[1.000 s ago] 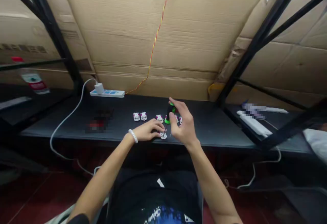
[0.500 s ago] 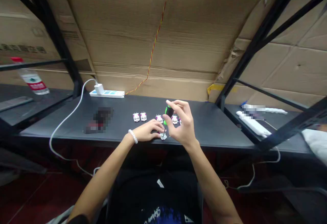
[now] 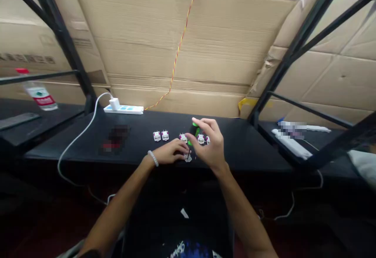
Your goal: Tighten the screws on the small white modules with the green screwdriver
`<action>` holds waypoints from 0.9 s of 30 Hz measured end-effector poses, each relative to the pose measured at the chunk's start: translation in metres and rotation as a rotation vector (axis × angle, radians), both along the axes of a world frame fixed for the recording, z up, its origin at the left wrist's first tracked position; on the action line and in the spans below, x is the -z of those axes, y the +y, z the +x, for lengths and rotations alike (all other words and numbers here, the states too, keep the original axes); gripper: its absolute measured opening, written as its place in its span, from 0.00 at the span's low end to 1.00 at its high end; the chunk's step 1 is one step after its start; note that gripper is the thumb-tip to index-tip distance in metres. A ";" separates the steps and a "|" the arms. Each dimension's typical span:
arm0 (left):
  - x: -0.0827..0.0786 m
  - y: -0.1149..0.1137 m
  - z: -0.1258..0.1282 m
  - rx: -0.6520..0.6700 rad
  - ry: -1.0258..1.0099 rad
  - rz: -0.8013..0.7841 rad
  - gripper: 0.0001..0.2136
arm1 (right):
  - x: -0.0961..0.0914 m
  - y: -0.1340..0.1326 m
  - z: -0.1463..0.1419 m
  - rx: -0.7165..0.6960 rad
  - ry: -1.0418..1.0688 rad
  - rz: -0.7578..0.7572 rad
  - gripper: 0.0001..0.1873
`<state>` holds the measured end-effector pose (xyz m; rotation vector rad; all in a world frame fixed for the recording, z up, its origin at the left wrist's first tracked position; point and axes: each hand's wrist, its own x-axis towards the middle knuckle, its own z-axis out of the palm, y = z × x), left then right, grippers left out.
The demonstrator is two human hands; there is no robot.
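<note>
The fingers of the right hand [image 3: 210,145] have opened a bit on the screwdriver [image 3: 194,131]. That hand still holds it, and it is the nearer hand to it. The green handle leans up and to the right, and the thin end points down at a small white part [image 3: 187,157] on the surface [image 3: 252,148]. The left hand [image 3: 169,152] lies on that part, but I cannot tell if it grips it. The hands are close together. More white parts [image 3: 156,135] sit in a row just behind them
</note>
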<state>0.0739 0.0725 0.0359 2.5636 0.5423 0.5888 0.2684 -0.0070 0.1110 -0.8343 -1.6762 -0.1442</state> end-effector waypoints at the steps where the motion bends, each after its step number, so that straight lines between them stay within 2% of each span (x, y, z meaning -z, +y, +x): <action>1: 0.000 0.000 0.000 0.000 -0.001 0.001 0.07 | 0.000 0.000 0.000 -0.012 -0.007 -0.013 0.22; 5: 0.000 0.000 0.000 0.000 -0.006 0.003 0.07 | 0.001 -0.001 0.002 -0.060 -0.029 -0.062 0.27; 10: 0.000 0.000 0.000 0.000 0.003 0.010 0.08 | 0.002 0.000 0.000 0.005 0.001 -0.061 0.24; 13: -0.001 0.000 0.000 0.002 0.006 0.024 0.08 | 0.004 0.001 0.003 -0.050 0.029 -0.090 0.26; 15: -0.002 0.000 -0.001 0.008 0.009 0.022 0.09 | 0.007 0.001 0.008 -0.088 0.082 -0.104 0.28; 18: -0.004 -0.001 -0.002 0.010 0.012 0.000 0.12 | 0.013 -0.001 0.022 -0.061 0.187 -0.088 0.28; 22: -0.007 -0.006 -0.003 0.012 -0.006 -0.015 0.09 | 0.021 -0.007 0.042 -0.055 0.307 -0.078 0.27; 27: -0.005 -0.012 -0.004 0.047 -0.024 -0.037 0.08 | 0.023 -0.012 0.058 -0.028 0.315 -0.064 0.26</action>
